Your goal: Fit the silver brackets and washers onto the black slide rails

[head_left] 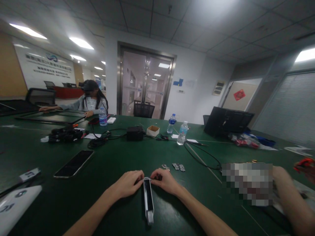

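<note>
A long, narrow white-and-black device (pixel 148 195) lies in front of me on the green table, with a pale tab at its near end. My left hand (pixel 131 181) is closed, its fingers pinching the far end of the device from the left. On the opposite side, my right hand (pixel 165 180) has curled fingers gripping that same end. The fingertips partly hide what they hold there. Just beyond my right hand are several small metal rings (pixel 165 167) and small flat metal pieces (pixel 178 167).
A phone (pixel 73 164) lies to the left, near a white device (pixel 19 206). Two water bottles (pixel 182 133) (pixel 170 124), a black box (pixel 135 133), an open small carton (pixel 153 130) and cables stand farther back. At right, another person's arm (pixel 292 196) reaches in; a person (pixel 91 98) sits across.
</note>
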`<state>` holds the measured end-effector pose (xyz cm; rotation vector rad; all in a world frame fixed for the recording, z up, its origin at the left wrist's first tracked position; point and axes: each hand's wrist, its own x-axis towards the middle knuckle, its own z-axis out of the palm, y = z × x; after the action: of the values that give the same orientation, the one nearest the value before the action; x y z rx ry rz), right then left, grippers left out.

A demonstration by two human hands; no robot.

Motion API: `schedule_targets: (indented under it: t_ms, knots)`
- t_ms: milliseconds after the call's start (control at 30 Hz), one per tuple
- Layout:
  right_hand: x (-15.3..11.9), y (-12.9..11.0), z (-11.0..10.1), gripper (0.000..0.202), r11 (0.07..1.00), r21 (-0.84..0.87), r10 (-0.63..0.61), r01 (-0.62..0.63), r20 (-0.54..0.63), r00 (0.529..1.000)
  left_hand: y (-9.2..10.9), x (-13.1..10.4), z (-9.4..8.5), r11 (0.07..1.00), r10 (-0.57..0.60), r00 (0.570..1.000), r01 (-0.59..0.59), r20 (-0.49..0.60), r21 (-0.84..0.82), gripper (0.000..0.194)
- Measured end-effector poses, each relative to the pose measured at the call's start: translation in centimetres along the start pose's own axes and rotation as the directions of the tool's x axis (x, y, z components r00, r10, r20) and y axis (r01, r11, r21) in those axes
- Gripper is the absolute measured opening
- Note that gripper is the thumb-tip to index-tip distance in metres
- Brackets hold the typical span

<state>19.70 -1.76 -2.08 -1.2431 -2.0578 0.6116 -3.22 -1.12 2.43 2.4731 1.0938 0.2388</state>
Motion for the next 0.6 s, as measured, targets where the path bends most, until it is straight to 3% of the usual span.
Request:
schedule_targets:
  t_ms: [300, 600]
  knots:
    - [0.0, -0.36, -0.38, 0.018, 0.993, -0.067, -0.093, 0.094, 0.011, 0.996, 0.3, -0.06, -0.16, 1.0, -0.005, 1.0, 0.005, 0.003, -0.002, 0.017]
    - [-0.03, -0.58, -0.48, 0.009, 0.986, -0.125, -0.108, 0.11, 0.022, 0.994, -0.31, 0.3, 0.36, 1.0, 0.022, 1.0, -0.022, -0.016, 0.012, 0.02]
